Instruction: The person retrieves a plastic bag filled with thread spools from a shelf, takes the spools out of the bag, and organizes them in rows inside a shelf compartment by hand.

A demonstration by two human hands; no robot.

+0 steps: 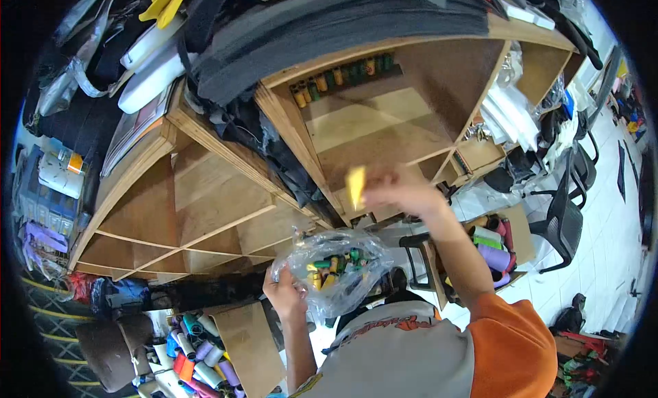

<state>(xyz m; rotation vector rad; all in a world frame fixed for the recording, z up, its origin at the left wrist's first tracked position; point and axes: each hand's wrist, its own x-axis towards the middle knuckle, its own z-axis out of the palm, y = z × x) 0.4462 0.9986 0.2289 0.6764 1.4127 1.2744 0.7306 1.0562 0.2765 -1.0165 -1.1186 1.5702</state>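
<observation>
My left hand (284, 290) grips the rim of a clear plastic bag (353, 299) in front of my chest. Inside the bag lie several green and yellow thread spools (329, 271). Raised above and to the right of the bag, my right hand (391, 189) is closed on a yellow thread spool (356, 185), blurred by motion. Just beyond that hand is an open wooden shelf compartment (384, 124). Along its back stands a row of green and yellow spools (339, 76).
A second wooden shelf unit (185, 213) stands to the left. Cardboard boxes of coloured spools sit at lower left (253, 343) and right (517, 237). Dark fabric (356, 28) covers the shelf top. A black chair (565, 227) stands on the white floor at right.
</observation>
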